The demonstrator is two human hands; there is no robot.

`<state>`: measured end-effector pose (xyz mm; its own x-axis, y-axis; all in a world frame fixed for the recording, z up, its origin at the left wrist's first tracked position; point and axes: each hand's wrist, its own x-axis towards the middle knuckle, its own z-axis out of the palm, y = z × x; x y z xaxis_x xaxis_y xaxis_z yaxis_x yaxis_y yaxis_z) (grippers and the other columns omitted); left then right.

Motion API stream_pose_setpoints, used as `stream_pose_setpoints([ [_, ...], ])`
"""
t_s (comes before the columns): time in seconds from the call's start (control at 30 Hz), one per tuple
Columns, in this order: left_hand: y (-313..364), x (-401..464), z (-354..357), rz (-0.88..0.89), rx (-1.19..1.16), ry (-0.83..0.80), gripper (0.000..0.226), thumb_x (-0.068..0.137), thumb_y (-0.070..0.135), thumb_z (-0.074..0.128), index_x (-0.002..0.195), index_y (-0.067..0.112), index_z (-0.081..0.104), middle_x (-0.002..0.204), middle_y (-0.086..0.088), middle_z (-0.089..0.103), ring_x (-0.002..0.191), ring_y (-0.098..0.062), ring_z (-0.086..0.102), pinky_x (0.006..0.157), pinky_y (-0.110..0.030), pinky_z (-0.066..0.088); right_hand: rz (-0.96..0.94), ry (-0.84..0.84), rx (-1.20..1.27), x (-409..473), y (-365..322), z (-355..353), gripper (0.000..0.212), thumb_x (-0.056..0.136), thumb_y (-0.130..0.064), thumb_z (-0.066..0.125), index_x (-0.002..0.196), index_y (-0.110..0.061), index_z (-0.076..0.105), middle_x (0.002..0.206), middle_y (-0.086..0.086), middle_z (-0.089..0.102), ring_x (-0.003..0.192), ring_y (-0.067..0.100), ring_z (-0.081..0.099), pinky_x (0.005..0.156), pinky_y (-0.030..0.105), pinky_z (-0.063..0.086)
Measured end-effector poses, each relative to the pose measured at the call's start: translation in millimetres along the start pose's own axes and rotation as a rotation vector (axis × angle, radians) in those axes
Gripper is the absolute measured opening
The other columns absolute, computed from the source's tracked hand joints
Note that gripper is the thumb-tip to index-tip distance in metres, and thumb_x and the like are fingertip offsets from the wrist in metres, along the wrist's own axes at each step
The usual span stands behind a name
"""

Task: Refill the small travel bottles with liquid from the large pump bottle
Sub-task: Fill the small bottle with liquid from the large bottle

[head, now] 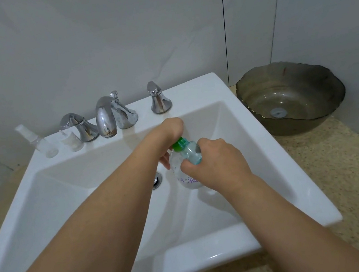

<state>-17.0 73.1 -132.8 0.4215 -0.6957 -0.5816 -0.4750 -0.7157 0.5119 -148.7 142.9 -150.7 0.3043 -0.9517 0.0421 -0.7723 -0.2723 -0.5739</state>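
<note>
While twisting green cap (181, 144) with left fingers (165, 159) pinching, keep right hand (216, 165) clamped round clear bottle (185, 170), upright over sink (215, 243).

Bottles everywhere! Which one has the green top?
The bottle gripped by both hands over the sink. Its neck is green; the small clear bottles by the faucet have none.

You are standing in a bathroom: a white sink (258, 146) with a chrome faucet (108, 116) behind its basin, tiled wall (110, 40) beyond, speckled countertop (357, 165) beside it.
</note>
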Motion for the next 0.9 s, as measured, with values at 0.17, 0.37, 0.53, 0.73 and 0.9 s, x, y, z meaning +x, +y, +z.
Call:
stream_pose_setpoints([
  [0.17,-1,2,0,0.019,0.028,-0.014,0.053,0.100,0.040,0.028,0.112,-0.001,0.059,0.104,-0.022,0.066,0.080,-0.045,0.069,0.055,-0.046,0.060,0.002,-0.004,0.006,0,0,1,0.034,0.083,-0.048,0.057,0.092,-0.015,0.052,0.072,-0.004,0.046,0.073,0.023,0.055,0.062,0.031,0.038],
  [0.37,3,-5,-7,0.007,0.013,-0.080,0.081,0.096,0.069,0.023,0.122,0.001,0.058,0.106,-0.019,0.066,0.082,-0.043,0.068,0.064,-0.045,0.060,0.009,0.011,0.051,0,-1,0,0.033,0.084,-0.048,0.056,0.087,-0.016,0.051,0.073,-0.002,0.050,0.073,0.024,0.055,0.061,0.031,0.038],
  [0.53,10,-15,-18,-0.037,-0.048,-0.201,0.107,0.086,0.089,0.024,0.139,-0.001,0.047,0.114,-0.022,0.062,0.100,-0.049,0.065,0.087,-0.063,0.055,-0.004,0.073,0.069,-1,-1,-1,0.038,0.084,-0.052,0.056,0.089,-0.014,0.053,0.074,-0.001,0.051,0.072,0.025,0.056,0.062,0.032,0.041],
  [0.73,13,-15,-19,-0.065,-0.060,-0.228,0.118,0.078,0.096,0.019,0.145,0.001,0.042,0.116,-0.023,0.061,0.110,-0.058,0.060,0.086,-0.068,0.051,-0.031,0.114,0.071,-1,0,0,0.037,0.084,-0.052,0.055,0.088,-0.015,0.053,0.073,-0.001,0.053,0.069,0.022,0.057,0.062,0.033,0.046],
  [0.9,10,-10,-13,-0.084,-0.041,-0.156,0.100,0.087,0.085,0.028,0.135,0.001,0.051,0.125,-0.023,0.061,0.103,-0.055,0.063,0.073,-0.069,0.057,-0.024,0.091,0.069,0,0,-1,0.038,0.084,-0.052,0.055,0.091,-0.015,0.053,0.077,0.000,0.056,0.073,0.024,0.059,0.065,0.034,0.048],
])
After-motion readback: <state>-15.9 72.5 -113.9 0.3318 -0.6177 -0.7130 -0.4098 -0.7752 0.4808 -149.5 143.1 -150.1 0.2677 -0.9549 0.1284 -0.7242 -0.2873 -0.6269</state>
